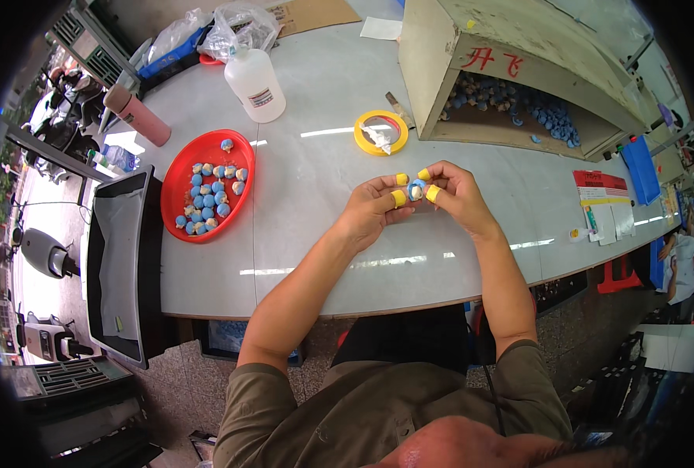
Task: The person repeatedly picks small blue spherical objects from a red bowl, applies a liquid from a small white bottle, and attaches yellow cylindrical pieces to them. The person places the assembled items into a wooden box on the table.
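Over the middle of the table, my left hand (367,210) and my right hand (462,201) meet, closed around one small round blue and cream piece (416,189). Both pinch it between thumb and fingers, one from each side. Yellow tape wraps several of my fingertips. To the left lies a round red tray (169,173) holding several similar blue pieces (208,200) with cream parts. Beyond my hands, a yellow tape roll (359,141) lies flat with crumpled white material inside its ring. Details of the held piece are partly covered by my fingers.
A beige open-fronted box (433,54) with heaped blue pieces (550,121) stands at the far right. A white plastic bottle (255,87) and a pink tumbler (140,117) stand far left. A black bin (149,273) adjoins the left edge. Papers (614,218) lie right.
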The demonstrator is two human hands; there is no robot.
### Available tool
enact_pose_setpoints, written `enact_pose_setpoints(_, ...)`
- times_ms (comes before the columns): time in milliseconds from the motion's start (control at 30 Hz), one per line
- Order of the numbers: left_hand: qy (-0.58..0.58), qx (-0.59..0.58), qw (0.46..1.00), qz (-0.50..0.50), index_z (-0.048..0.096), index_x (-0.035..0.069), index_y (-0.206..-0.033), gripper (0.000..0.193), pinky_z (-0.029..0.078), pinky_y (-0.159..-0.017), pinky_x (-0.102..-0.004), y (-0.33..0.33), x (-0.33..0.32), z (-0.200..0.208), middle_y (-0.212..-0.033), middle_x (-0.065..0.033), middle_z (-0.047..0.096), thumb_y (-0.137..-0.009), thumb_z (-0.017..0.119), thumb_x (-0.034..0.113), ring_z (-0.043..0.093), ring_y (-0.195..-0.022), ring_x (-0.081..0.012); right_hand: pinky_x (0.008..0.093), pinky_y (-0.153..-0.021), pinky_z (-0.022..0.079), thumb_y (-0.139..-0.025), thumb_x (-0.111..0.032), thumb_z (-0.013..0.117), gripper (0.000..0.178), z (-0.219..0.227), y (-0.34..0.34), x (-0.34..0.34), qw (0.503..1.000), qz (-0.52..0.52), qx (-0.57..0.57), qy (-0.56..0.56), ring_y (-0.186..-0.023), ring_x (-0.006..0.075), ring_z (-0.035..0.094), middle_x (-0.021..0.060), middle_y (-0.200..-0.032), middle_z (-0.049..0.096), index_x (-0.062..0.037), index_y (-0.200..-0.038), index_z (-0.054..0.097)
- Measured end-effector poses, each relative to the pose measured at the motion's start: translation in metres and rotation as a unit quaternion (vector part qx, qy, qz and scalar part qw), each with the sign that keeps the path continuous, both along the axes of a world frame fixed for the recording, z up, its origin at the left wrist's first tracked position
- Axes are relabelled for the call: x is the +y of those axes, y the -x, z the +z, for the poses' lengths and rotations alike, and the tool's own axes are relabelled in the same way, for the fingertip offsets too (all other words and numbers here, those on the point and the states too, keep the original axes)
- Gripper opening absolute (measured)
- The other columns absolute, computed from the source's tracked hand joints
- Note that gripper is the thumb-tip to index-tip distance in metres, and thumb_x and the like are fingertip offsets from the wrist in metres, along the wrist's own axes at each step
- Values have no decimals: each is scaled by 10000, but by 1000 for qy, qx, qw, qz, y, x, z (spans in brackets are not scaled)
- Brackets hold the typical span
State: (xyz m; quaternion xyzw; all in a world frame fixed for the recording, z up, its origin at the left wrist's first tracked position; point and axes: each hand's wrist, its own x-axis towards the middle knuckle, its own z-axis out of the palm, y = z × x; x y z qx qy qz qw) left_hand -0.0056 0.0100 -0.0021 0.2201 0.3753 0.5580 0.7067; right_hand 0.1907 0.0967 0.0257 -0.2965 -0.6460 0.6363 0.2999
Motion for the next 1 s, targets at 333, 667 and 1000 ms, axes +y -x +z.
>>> enact_pose_setpoints(333, 5, 11, 999, 33, 557, 11, -1273, 313, 584, -937, -306, -5, 2, -7, -1177, -111, 676, -970, 638, 16, 688, -1054, -187, 216, -698, 502, -876, -20, 749, 195, -12, 6, -5, 991, -34, -37, -124, -766, 51, 590, 25, -906, 659, 10, -1047, 659)
enact_pose_setpoints(667, -16, 36, 998, 38, 567, 13, -1265, 330, 574, -966, -321, -6, 1, -10, -1163, -106, 685, -952, 674, 15, 692, -1046, -184, 223, -647, 445, -851, 2, 770, 185, -9, 6, -5, 975, -40, -44, -212, -821, 80, 588, 15, -967, 635, -16, -1002, 666)
enact_pose_setpoints(1000, -13, 18, 999, 35, 563, -19, -1272, 342, 581, -946, -331, -4, 1, -7, -1172, -130, 681, -944, 655, 11, 694, -1025, -195, 238, -660, 464, -834, 51, 721, 202, -5, 7, -7, 971, -34, -40, -235, -864, 106, 628, 35, -1001, 658, -23, -1010, 655)
